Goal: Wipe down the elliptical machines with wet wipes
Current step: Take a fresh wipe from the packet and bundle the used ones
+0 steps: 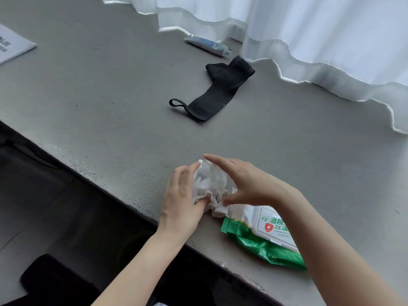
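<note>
A crumpled white wet wipe sits between my two hands near the front edge of a grey ledge. My left hand grips its left side, thumb and fingers curled round it. My right hand pinches the wipe's lower right with the thumb, its fingers stretched over the top. Partly under my right forearm lies a green and white wet-wipe pack, its lid shut. No elliptical machine is in view.
A black strap with a loop lies further back on the ledge, and a small white and blue tube beyond it. White curtains hang along the back right. A paper sheet lies far left. Dark floor lies below the ledge.
</note>
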`<action>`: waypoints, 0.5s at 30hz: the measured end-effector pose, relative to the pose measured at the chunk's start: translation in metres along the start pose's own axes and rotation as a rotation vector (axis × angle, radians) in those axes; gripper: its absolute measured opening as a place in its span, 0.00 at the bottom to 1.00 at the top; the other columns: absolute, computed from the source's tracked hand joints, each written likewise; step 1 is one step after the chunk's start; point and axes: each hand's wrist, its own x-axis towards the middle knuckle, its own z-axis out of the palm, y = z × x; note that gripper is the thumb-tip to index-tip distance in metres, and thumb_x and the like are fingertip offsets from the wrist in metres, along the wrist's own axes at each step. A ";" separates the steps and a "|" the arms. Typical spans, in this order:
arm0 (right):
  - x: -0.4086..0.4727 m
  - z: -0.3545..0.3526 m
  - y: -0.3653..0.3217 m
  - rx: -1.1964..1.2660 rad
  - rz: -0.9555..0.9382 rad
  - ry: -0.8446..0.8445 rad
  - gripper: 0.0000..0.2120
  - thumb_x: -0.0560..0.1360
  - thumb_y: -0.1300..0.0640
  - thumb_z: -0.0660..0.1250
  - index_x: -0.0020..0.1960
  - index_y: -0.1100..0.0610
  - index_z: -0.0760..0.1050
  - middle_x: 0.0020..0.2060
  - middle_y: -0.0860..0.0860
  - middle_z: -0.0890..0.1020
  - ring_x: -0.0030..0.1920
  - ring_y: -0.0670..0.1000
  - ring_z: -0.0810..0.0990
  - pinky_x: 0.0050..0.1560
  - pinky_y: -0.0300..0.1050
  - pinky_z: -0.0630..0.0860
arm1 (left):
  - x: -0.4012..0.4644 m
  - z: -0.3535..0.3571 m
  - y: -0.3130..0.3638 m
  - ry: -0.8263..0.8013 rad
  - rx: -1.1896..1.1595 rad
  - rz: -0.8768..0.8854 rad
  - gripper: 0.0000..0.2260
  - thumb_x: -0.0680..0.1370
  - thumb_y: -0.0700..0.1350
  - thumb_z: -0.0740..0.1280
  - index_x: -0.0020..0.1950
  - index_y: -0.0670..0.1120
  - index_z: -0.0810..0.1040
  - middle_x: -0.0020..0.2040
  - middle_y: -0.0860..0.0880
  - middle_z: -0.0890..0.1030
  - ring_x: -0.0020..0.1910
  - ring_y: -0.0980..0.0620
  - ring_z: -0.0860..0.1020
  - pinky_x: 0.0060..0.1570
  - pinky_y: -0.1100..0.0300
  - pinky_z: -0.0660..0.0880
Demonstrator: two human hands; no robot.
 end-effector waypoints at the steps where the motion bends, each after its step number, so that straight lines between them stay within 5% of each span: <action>1: -0.002 0.001 -0.002 0.021 -0.036 0.045 0.47 0.69 0.60 0.73 0.78 0.43 0.50 0.70 0.47 0.72 0.67 0.50 0.70 0.64 0.43 0.66 | 0.000 0.000 -0.002 0.027 0.002 -0.002 0.36 0.70 0.45 0.78 0.75 0.50 0.66 0.66 0.46 0.69 0.62 0.46 0.72 0.56 0.52 0.73; 3: -0.008 0.005 -0.007 0.073 -0.081 0.100 0.44 0.71 0.62 0.69 0.78 0.42 0.51 0.62 0.46 0.78 0.59 0.46 0.76 0.57 0.38 0.70 | 0.004 -0.002 -0.007 0.048 0.008 -0.066 0.41 0.68 0.46 0.79 0.77 0.51 0.62 0.67 0.45 0.68 0.63 0.46 0.71 0.56 0.51 0.72; 7: -0.018 0.014 -0.011 0.063 -0.152 0.148 0.35 0.73 0.61 0.65 0.77 0.46 0.58 0.56 0.42 0.82 0.44 0.30 0.71 0.53 0.25 0.62 | 0.008 -0.007 -0.006 -0.051 0.058 -0.124 0.43 0.69 0.47 0.78 0.78 0.54 0.59 0.63 0.48 0.73 0.62 0.46 0.72 0.56 0.54 0.69; 11: -0.023 0.012 -0.012 0.130 -0.153 0.199 0.26 0.77 0.57 0.64 0.73 0.47 0.65 0.50 0.40 0.84 0.31 0.42 0.72 0.43 0.28 0.64 | 0.006 -0.008 0.000 -0.106 0.110 -0.112 0.40 0.71 0.47 0.76 0.77 0.57 0.59 0.56 0.54 0.71 0.55 0.49 0.74 0.48 0.55 0.68; 15: -0.019 0.020 -0.012 0.037 -0.065 0.165 0.25 0.79 0.57 0.64 0.75 0.47 0.63 0.50 0.44 0.85 0.39 0.47 0.76 0.42 0.39 0.65 | 0.004 -0.005 0.001 -0.040 0.138 -0.088 0.30 0.72 0.45 0.74 0.72 0.53 0.68 0.49 0.55 0.68 0.49 0.53 0.68 0.44 0.57 0.64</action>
